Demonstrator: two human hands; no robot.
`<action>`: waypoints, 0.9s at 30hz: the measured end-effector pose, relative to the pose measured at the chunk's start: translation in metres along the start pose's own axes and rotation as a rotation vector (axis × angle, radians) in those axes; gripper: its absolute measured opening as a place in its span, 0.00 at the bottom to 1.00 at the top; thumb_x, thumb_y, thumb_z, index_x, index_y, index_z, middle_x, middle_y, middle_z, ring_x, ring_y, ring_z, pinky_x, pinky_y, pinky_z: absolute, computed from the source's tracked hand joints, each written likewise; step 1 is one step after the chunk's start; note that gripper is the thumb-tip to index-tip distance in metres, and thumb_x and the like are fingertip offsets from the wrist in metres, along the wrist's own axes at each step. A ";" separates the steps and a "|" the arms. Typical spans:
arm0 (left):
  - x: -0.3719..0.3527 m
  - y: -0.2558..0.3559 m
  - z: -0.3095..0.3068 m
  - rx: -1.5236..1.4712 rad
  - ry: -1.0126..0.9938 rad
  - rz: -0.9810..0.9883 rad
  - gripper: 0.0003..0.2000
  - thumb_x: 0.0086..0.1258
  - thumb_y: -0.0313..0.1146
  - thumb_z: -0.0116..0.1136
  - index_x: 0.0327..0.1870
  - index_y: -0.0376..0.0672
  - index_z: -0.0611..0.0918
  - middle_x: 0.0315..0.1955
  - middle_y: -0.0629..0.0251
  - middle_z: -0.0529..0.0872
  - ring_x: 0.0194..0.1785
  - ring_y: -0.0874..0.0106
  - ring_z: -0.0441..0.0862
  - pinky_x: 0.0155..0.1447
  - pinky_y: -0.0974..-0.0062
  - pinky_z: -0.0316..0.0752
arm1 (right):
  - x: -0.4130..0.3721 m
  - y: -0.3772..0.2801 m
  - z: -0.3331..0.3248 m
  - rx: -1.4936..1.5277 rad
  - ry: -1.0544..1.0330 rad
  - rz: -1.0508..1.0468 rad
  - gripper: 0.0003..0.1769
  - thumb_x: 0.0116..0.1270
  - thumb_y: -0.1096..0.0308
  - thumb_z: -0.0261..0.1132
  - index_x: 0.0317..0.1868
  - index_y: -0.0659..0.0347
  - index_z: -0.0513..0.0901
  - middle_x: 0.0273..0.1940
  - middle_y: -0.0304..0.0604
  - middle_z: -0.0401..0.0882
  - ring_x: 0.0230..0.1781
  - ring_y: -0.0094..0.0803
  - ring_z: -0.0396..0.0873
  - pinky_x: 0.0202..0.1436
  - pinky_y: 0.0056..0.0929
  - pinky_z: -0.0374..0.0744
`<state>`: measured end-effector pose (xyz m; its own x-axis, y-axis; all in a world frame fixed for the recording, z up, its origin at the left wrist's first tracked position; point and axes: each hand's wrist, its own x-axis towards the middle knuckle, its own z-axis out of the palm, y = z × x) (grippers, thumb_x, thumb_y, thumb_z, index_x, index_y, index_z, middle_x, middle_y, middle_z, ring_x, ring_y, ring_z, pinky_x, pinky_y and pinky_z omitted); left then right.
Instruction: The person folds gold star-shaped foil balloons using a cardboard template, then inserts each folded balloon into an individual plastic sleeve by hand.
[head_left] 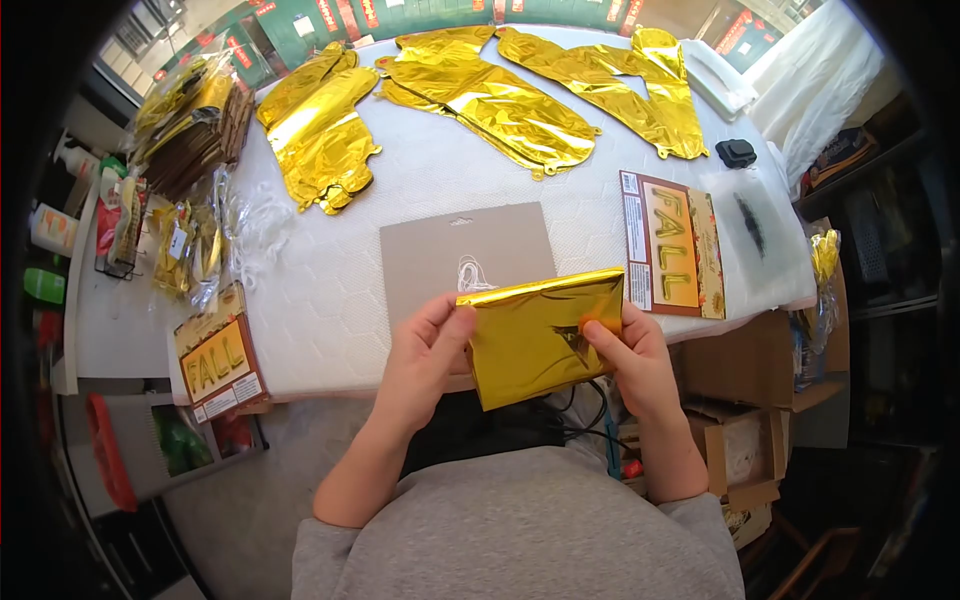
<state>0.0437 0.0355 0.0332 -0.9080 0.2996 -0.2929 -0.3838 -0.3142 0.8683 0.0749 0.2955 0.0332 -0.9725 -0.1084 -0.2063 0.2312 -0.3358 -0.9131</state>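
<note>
A shiny gold foil balloon (530, 345), folded into a flat rectangle, is held up at the table's front edge. My left hand (432, 345) pinches its left side, thumb on the near face. At its right side my right hand (630, 355) grips it, the thumb pressing the foil. Just beyond lies a grey-brown card (465, 235) with a hang hole, and a small coil of white string (472, 272) rests on it. The fingers behind the foil are partly hidden.
Flat gold foil balloons (490, 95) lie along the back of the white-covered table (330, 300). Printed FALL cards stand out at right (672, 245) and front left (215, 360). Stacked packages (190, 130) and white string (262, 225) are at left, a black object (735, 153) at right.
</note>
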 end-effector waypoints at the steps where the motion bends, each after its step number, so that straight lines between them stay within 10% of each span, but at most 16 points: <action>1: 0.000 -0.002 0.001 0.000 0.000 -0.002 0.15 0.87 0.39 0.58 0.63 0.38 0.83 0.50 0.66 0.91 0.50 0.78 0.90 0.51 0.77 0.88 | -0.001 -0.001 0.001 -0.018 -0.012 0.000 0.18 0.79 0.71 0.68 0.64 0.68 0.82 0.55 0.41 0.90 0.52 0.21 0.86 0.59 0.24 0.81; 23: -0.013 -0.020 0.021 0.161 0.146 0.340 0.12 0.89 0.34 0.55 0.53 0.34 0.85 0.43 0.69 0.90 0.45 0.84 0.82 0.50 0.84 0.76 | -0.007 0.011 -0.005 0.005 -0.052 0.023 0.17 0.85 0.65 0.62 0.63 0.69 0.83 0.55 0.42 0.90 0.55 0.22 0.84 0.60 0.25 0.80; 27: -0.012 -0.023 0.014 0.492 0.036 0.513 0.10 0.87 0.31 0.54 0.55 0.36 0.86 0.50 0.60 0.93 0.49 0.74 0.89 0.54 0.77 0.80 | -0.019 0.003 -0.018 -0.064 0.107 -0.034 0.13 0.85 0.63 0.63 0.55 0.65 0.85 0.37 0.34 0.85 0.34 0.18 0.80 0.39 0.19 0.76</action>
<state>0.0657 0.0516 0.0218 -0.9619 0.1907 0.1958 0.2065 0.0379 0.9777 0.0938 0.3135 0.0276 -0.9780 0.0038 -0.2086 0.1994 -0.2767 -0.9400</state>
